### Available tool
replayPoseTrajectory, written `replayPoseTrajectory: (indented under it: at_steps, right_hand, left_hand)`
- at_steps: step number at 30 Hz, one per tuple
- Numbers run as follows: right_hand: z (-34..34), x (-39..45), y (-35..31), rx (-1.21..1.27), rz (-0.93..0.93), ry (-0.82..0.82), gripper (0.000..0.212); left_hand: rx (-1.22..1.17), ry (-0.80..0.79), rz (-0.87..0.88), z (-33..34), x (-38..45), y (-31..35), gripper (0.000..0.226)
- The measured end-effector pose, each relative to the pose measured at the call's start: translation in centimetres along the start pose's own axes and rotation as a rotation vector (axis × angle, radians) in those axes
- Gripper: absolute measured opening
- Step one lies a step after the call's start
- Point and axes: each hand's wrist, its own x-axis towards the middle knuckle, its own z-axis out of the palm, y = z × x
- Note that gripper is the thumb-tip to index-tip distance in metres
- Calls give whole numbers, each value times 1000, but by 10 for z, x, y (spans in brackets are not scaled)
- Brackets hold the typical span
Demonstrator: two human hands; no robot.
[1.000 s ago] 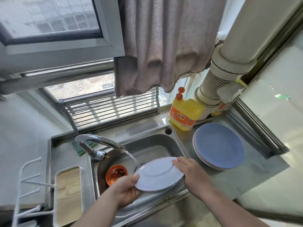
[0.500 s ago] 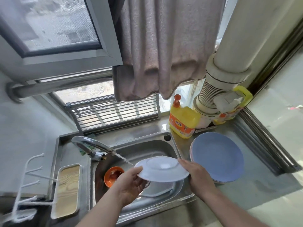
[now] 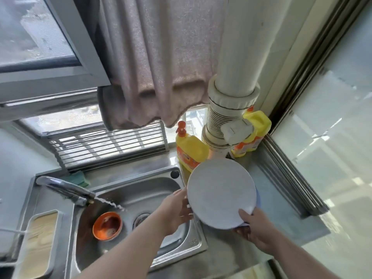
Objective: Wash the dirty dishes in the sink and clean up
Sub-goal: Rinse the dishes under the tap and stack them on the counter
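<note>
Fingers of my left hand and right hand grip opposite edges of the white plate, held above the stacked plates beside the sink. Water runs from the faucet near an orange bowl.

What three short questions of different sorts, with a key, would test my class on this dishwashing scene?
1. True or false: the white plate is gripped by both the left hand and the right hand.
2. Multiple choice: what lies inside the sink? A) a glass cup B) an orange bowl C) a frying pan
3. Fill in: water runs from the ____ at the sink's left side.

Key: 1 true; 2 B; 3 tap. The plate is held over the counter to the right of the sink, in front of the yellow detergent bottle. A blue edge shows just under it.
</note>
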Motion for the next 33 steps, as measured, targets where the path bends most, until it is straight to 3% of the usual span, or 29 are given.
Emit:
replayPoseTrajectory:
  at_steps: [4, 7, 9, 13, 15, 19, 21, 24, 26, 29, 33]
  right_hand:
    - [-32, -9, 12, 33, 116, 55, 22]
    - [-33, -13, 10, -56, 66, 94, 21]
    - [-27, -13, 5, -228, 1, 220, 19]
    - [-14, -14, -4, -723, -56, 550, 47]
    - [6, -21, -7, -831, -190, 582, 46]
    - [86, -34, 4, -910, -571, 397, 39]
    - [136, -24, 20, -917, -613, 184, 38]
    - [213, 16, 50, -954, -427, -89, 30]
    - [252, 46, 74, -1024, -288, -192, 28]
    - [297, 82, 110, -1168, -25, -332, 23]
    - [327, 116, 150, -1031, 168, -332, 22]
  left_hand:
    - [46, 0, -61, 33, 20, -18, 23]
    - [112, 29, -48, 38, 28, -26, 22]
    - [144, 12, -36, 30, 29, -29, 24]
    - [148, -33, -58, -15, 30, -33, 23]
    - [101, 6, -80, -51, 32, -39, 20]
    - [85, 177, -160, -138, 30, -53, 9]
    - [97, 369, -181, -197, 38, -66, 12]
    - [278, 717, -218, -289, 68, -90, 43]
    - [489, 790, -247, -311, 69, -85, 60]
    - [614, 742, -170, -317, 71, -78, 52]
    - [561, 809, -91, -326, 96, -90, 29]
